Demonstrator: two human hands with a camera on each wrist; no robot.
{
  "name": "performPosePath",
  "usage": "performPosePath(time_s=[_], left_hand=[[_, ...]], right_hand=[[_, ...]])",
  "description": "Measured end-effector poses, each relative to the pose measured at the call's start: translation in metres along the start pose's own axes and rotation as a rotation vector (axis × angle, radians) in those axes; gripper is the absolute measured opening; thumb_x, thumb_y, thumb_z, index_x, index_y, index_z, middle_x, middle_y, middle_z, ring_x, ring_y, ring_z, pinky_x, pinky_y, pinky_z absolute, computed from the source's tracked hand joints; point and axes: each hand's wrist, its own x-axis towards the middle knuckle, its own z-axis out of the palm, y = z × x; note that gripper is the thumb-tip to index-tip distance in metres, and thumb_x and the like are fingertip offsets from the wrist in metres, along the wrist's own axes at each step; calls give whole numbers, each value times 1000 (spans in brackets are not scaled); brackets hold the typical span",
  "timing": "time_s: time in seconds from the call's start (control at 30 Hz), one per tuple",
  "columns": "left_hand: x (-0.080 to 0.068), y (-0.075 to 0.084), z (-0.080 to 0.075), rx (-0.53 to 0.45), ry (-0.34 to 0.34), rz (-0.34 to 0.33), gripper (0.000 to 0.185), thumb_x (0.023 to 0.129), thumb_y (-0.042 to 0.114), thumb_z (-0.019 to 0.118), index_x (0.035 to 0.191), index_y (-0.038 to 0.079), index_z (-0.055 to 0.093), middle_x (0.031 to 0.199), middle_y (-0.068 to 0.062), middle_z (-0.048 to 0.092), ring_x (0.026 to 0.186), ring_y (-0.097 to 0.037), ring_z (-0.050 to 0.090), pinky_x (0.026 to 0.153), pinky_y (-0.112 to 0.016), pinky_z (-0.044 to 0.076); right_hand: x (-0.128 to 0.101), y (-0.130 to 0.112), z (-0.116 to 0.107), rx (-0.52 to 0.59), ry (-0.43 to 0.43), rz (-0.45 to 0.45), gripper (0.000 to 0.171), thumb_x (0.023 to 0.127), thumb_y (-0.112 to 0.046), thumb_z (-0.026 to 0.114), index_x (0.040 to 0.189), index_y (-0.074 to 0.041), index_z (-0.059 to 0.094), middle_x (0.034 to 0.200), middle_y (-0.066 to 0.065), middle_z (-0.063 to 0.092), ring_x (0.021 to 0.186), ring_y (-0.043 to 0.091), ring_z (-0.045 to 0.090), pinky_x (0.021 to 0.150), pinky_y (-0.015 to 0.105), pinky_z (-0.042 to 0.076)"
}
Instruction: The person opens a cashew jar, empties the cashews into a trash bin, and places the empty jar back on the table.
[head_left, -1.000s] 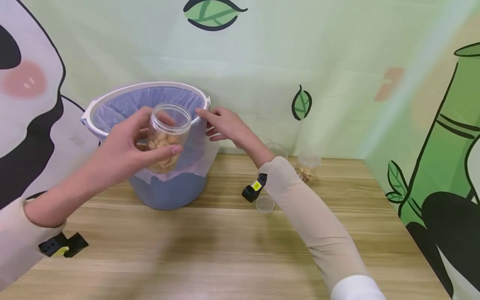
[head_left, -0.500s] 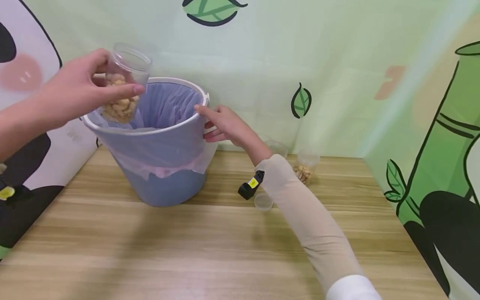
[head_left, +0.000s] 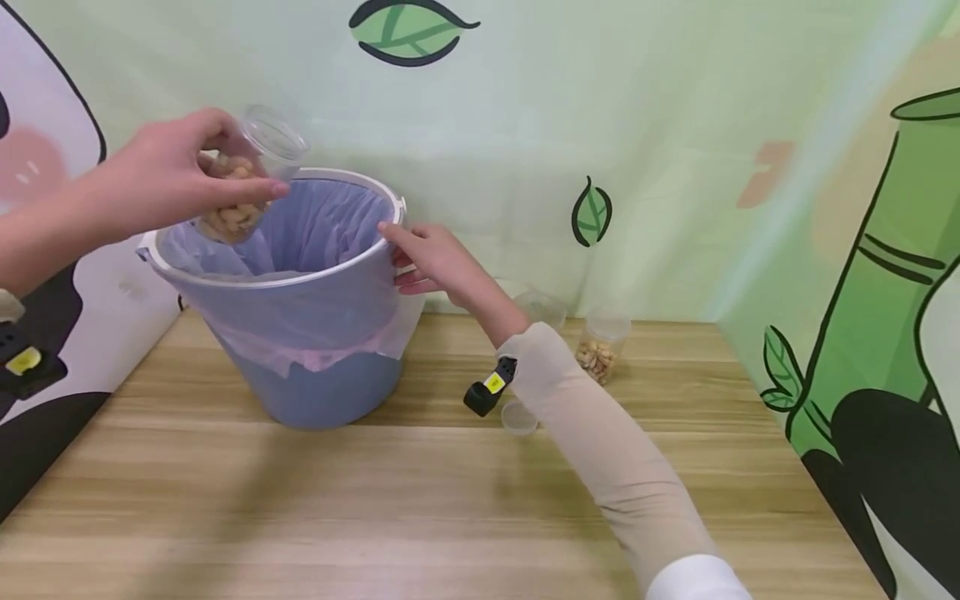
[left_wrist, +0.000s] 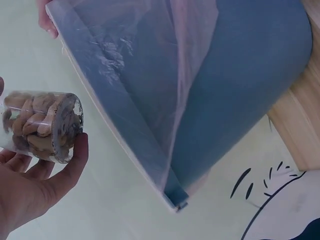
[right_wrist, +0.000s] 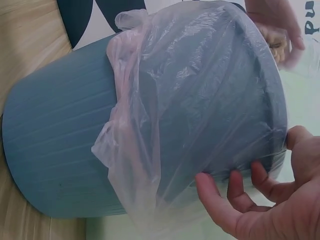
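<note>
My left hand (head_left: 168, 179) grips a clear, lidless jar (left_wrist: 40, 120) partly filled with pale nuts that look like cashews. Fingers and thumb wrap its sides, and its mouth leans to the right in the head view. There the jar overlaps the left part of the opening of a blue trash can (head_left: 322, 396). A thin translucent bag (right_wrist: 145, 170) lines the can and folds down over its outside. At the can's right rim is my right hand (head_left: 442, 262), thumb on the rim and bent fingers (right_wrist: 215, 200) against the bag-covered side.
Behind my right forearm on the wooden table (head_left: 360, 517) stand a second jar of nuts (head_left: 598, 354) and a clear container (head_left: 543, 310). A small clear lid (head_left: 519, 417) lies beside the wrist camera. A printed backdrop (head_left: 480, 108) rises behind the table.
My left hand has carried the jar left and upward to the can's opening, and the jar leans further right than half a second ago. My right hand has kept its place at the rim.
</note>
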Motion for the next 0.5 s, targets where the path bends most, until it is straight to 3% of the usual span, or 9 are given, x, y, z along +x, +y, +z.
performPosePath(time_s=[0.13, 0.23, 0.37, 0.5], left_hand=[[5, 6, 0, 60, 3, 39, 67, 90, 46, 76, 133, 4, 47, 125, -25, 56, 111, -46, 56, 61, -18, 42], [6, 11, 0, 140, 17, 77, 67, 90, 46, 75, 132, 3, 47, 110, -23, 60, 95, -39, 59, 56, -21, 43], [6, 17, 0, 334, 62, 138, 68, 89, 46, 77, 131, 0, 48, 98, -19, 60, 79, -33, 58, 57, -36, 46], [4, 16, -4, 515, 99, 176, 70, 88, 44, 78, 131, -2, 48, 105, -22, 59, 79, -39, 60, 56, -50, 47]], right_hand=[[-1, -3, 2, 64, 8, -9, 41, 102, -40, 60, 114, 0, 56, 106, 20, 62, 89, 36, 72, 83, 51, 60], [-1, -4, 4, 119, -5, -9, 38, 103, -37, 59, 114, -1, 50, 106, 20, 57, 92, 38, 71, 83, 51, 60], [0, -3, 6, 178, -18, -3, 35, 104, -35, 57, 114, -3, 46, 105, 16, 51, 100, 41, 67, 87, 51, 59], [1, -2, 6, 203, -17, 5, 34, 105, -35, 56, 116, -5, 45, 107, 14, 47, 106, 42, 64, 90, 52, 58]])
